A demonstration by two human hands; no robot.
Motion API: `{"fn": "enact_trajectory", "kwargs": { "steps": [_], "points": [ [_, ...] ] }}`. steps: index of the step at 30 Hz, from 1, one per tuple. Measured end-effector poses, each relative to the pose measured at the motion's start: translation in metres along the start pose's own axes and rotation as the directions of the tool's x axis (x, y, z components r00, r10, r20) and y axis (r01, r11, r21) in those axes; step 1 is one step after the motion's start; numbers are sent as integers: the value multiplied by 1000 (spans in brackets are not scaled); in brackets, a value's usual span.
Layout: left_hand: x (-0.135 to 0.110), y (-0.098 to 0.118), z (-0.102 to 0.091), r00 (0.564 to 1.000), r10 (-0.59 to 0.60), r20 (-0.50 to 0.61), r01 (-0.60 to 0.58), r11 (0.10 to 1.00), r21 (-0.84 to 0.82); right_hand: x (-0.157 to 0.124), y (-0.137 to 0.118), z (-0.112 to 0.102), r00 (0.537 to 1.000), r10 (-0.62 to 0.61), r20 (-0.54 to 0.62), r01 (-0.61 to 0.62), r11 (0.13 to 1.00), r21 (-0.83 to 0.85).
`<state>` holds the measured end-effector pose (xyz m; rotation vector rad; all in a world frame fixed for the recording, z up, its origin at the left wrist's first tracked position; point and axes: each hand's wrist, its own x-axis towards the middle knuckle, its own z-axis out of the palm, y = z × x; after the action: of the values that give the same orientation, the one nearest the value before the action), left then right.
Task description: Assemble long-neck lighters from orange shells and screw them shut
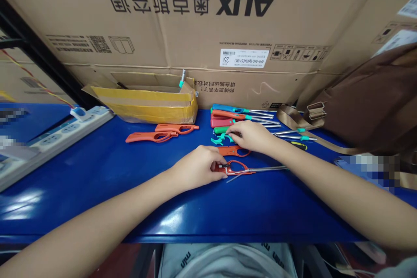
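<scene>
My left hand [202, 166] grips the handle end of an orange lighter casing [238, 166] with a long metal tube, low over the blue table. Its inside shows, with a small dark part and thin wires. Just behind it lies another orange casing half [233, 151], partly covered by my fingers. My right hand [249, 134] reaches over a small heap of teal plastic pieces [221, 139], thumb and fingertips pinched on one at the heap's right side. Long-necked lighters in blue [224, 108], orange, red and green lie in a row behind that hand.
Two orange casing parts [151, 136] lie to the left, before a yellow-taped cardboard box [153, 110]. A white power strip [61, 137] runs along the left. Metal tubes with teal ends [295, 137], a brown strap [289, 117] and a brown bag [365, 91] are at right.
</scene>
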<state>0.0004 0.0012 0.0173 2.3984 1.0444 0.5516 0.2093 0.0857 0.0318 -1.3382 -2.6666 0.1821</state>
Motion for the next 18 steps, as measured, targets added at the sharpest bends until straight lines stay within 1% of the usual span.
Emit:
{"fn": "enact_trajectory", "kwargs": {
  "steps": [5, 8, 13, 18],
  "points": [
    [0, -2, 2, 1000, 8, -1, -8, 1000, -5, 5, -3, 1, 999, 12, -33, -13, 1000, -26],
    [-1, -2, 2, 1000, 0, 14, 0, 1000, -8, 5, -6, 1, 999, 12, -30, -13, 999, -30],
    [0, -2, 2, 1000, 5, 13, -5, 1000, 4, 2, -8, 4, 1000, 7, -5, -7, 999, -36],
    [-1, -2, 2, 1000, 3, 8, -3, 1000, 11, -3, -8, 7, 999, -14, -41, 14, 1000, -6]
  ]
}}
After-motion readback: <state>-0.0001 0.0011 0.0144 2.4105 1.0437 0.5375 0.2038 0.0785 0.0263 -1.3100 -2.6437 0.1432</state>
